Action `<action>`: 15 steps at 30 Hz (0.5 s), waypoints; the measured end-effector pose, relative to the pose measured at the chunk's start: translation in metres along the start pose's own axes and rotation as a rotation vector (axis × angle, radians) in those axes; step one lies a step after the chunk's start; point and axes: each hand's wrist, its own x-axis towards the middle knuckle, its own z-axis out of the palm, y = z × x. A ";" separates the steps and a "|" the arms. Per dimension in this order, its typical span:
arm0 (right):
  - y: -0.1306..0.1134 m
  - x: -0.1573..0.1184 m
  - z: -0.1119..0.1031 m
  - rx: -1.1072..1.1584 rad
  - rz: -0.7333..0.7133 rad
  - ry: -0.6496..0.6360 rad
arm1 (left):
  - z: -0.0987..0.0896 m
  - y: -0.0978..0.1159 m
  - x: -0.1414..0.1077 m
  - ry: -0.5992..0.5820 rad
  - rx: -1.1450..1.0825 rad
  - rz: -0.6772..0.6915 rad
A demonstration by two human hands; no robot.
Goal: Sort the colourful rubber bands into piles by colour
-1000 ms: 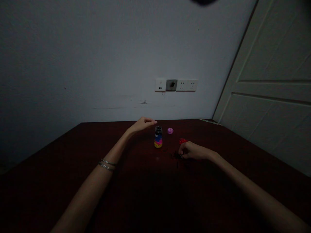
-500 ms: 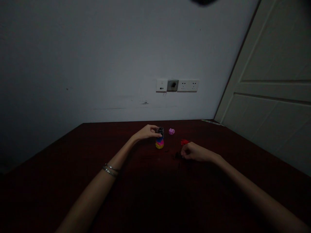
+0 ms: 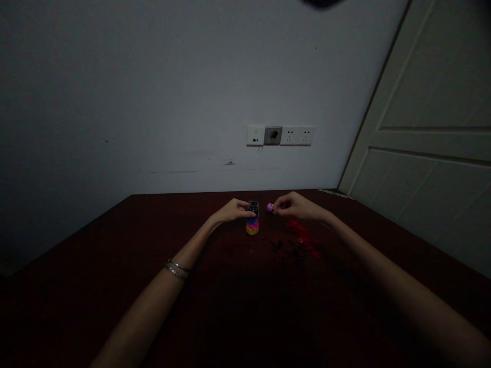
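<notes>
A small clear jar stands upright on the dark red table, filled in layers of yellow, pink, blue and black. Around its upper part, the thumb and fingers of my left hand are closed. To the right, my right hand pinches a small purple lid with a ring-like loop, at table height behind the jar. Below that hand lies a loose pile of red bands, their exact kind hard to make out in the dim light. Scattered black bands lie in front of them.
The dark red table reaches back to a pale wall with a row of sockets. A white panelled door stands at the right. Silver bracelets circle my left wrist.
My right hand has moved up and away from the black bands to the purple lid and now grips it. The red pile is uncovered. My left hand stays on the jar.
</notes>
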 end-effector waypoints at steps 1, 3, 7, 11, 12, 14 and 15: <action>-0.004 0.008 -0.003 0.005 -0.013 0.007 | 0.000 0.001 -0.001 -0.002 0.011 -0.001; -0.010 0.023 -0.005 0.011 -0.044 0.018 | 0.001 0.003 -0.002 0.000 0.028 0.002; -0.022 0.045 -0.002 -0.011 -0.095 0.045 | 0.001 0.006 -0.004 0.023 0.050 0.016; -0.026 0.056 0.003 -0.097 -0.121 0.048 | 0.002 0.007 -0.004 0.029 0.046 0.011; -0.026 0.057 0.004 -0.124 -0.122 0.031 | 0.002 0.006 -0.004 0.029 0.040 0.012; -0.025 0.059 0.004 -0.165 -0.118 -0.012 | 0.002 0.005 -0.004 0.027 0.025 0.013; -0.025 0.059 0.005 -0.177 -0.120 -0.029 | 0.002 0.005 -0.004 0.026 0.019 0.014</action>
